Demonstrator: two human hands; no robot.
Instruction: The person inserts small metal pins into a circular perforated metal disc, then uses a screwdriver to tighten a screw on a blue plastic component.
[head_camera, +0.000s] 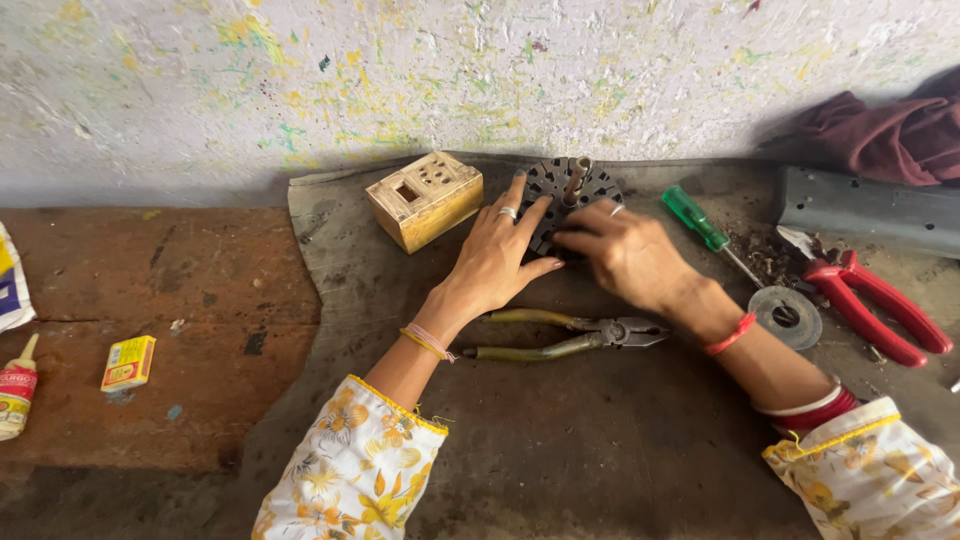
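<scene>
A dark round slotted metal core (560, 190) with a shaft sticking up from its middle lies on a grey mat (560, 430) near the wall. My left hand (497, 258), a ring on one finger, rests flat with spread fingers on the core's left side. My right hand (625, 252) presses on its lower right edge, fingers curled against it. Both arms wear floral sleeves and wrist bands.
Pliers with yellowish handles (560, 335) lie just below my wrists. A pale switch box (425, 198) sits left of the core. A green screwdriver (700, 225), a grey disc (786, 317), red-handled cutters (880, 305), a metal channel (870, 205) and maroon cloth (885, 135) are right. A matchbox (128, 362) and glue tube (15, 388) lie left.
</scene>
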